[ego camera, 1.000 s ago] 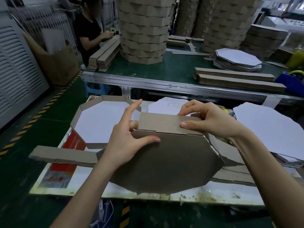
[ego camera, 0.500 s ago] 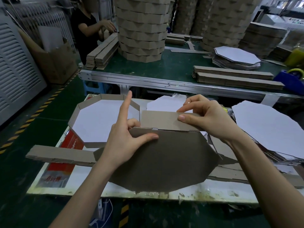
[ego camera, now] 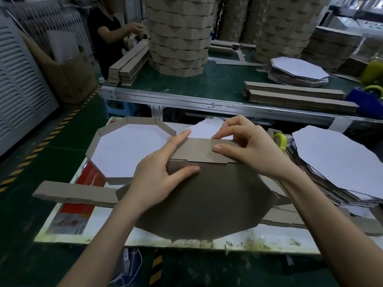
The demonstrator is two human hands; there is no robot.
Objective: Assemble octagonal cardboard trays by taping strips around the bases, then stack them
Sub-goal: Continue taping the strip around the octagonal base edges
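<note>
A: Where is the octagonal base (ego camera: 207,204) at this moment?

B: It is held up in front of the person, tilted, brown side to the camera, over the near part of the white table (ego camera: 186,238); I cannot tell if its lower edge touches the table.

A: And the strip (ego camera: 199,149)?

B: It stands along the top edge of the base, one section of it; the rest is hidden behind the cardboard.

A: How are the fingers?

B: The left hand (ego camera: 157,179) holds the base; its thumb lies flat on the brown face just under the strip, its index finger is stretched along the strip's left end, and the other fingers are hidden behind. The right hand (ego camera: 246,150) pinches the strip; the thumb presses on its front, and the curled fingers come over its top edge.

A: What lies around?

B: A finished tray (ego camera: 141,120) lies on the table to the left, white inside up; a pile of flat strips (ego camera: 76,193) is in front of it; a stack of white bases (ego camera: 339,162) is to the right, with a yellow tape roll (ego camera: 280,140) just beside the right hand. On the far green table (ego camera: 217,85) stands a tall stack of trays (ego camera: 179,38); another person (ego camera: 107,32) works beside it.
</note>
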